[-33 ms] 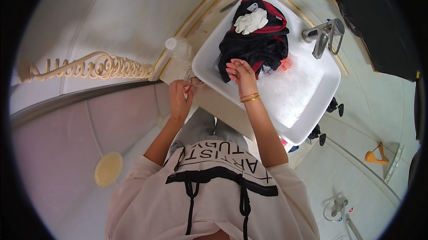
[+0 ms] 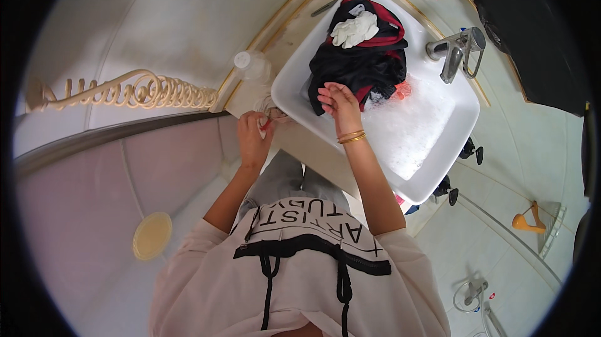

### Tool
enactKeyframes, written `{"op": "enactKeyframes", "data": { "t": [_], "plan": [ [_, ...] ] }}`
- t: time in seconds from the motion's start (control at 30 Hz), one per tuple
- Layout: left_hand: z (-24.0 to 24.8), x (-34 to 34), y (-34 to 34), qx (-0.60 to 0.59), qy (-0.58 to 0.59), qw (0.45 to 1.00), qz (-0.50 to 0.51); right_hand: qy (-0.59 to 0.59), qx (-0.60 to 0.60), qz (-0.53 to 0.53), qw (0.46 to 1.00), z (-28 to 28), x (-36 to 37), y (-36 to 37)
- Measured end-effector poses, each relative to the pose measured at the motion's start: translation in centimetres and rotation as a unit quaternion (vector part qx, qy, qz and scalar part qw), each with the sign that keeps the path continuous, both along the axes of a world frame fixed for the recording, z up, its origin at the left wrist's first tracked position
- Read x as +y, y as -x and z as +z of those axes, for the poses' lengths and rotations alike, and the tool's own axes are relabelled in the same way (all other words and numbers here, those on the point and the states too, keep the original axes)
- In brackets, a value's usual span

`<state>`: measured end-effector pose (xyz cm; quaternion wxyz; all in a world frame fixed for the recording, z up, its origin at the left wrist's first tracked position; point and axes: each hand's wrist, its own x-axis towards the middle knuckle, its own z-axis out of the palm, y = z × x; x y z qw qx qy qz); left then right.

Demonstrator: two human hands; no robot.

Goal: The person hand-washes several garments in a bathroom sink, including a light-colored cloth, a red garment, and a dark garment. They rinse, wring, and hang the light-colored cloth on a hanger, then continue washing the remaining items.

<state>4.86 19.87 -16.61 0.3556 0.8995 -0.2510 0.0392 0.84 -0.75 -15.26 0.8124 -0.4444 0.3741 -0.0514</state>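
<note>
At the counter's front left edge, my left hand (image 2: pixel 253 143) is closed on a small red-and-white thing (image 2: pixel 265 126) whose kind I cannot make out. My right hand (image 2: pixel 341 106) is over the near side of the white sink (image 2: pixel 464 143), its palm turned up and its fingers loosely bent and partly apart, with nothing seen in them. Just beyond it, a black and dark red garment (image 2: pixel 354 64) lies bunched in the sink. A crumpled white cloth or glove (image 2: pixel 355 29) rests on top of the garment. White suds (image 2: pixel 407 136) cover the water, with a bright red patch of cloth (image 2: pixel 402 90) showing beside the garment.
A metal faucet (image 2: pixel 456 49) stands at the sink's right side. On the counter left of the sink are a clear bottle with a white cap (image 2: pixel 250 64) and a crumpled pale thing (image 2: pixel 266 104). A coiled cream hose (image 2: pixel 150 93) runs along the left wall.
The view has shifted very slightly. My left hand has turned a little around the small red-and-white thing; my right hand stays in place.
</note>
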Motion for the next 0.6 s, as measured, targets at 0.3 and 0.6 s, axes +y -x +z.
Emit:
{"op": "enactKeyframes", "data": {
  "t": [0.3,0.6],
  "plan": [
    [-6.3,-1.5,-0.6,0.126,-0.092,0.985,0.069,0.007,0.017,0.056,0.998,-0.1,0.7,0.8],
    [-2.5,0.5,2.1,0.456,0.147,0.868,0.132,0.005,0.011,0.058,0.998,-0.4,0.4,2.3]
  ]
}}
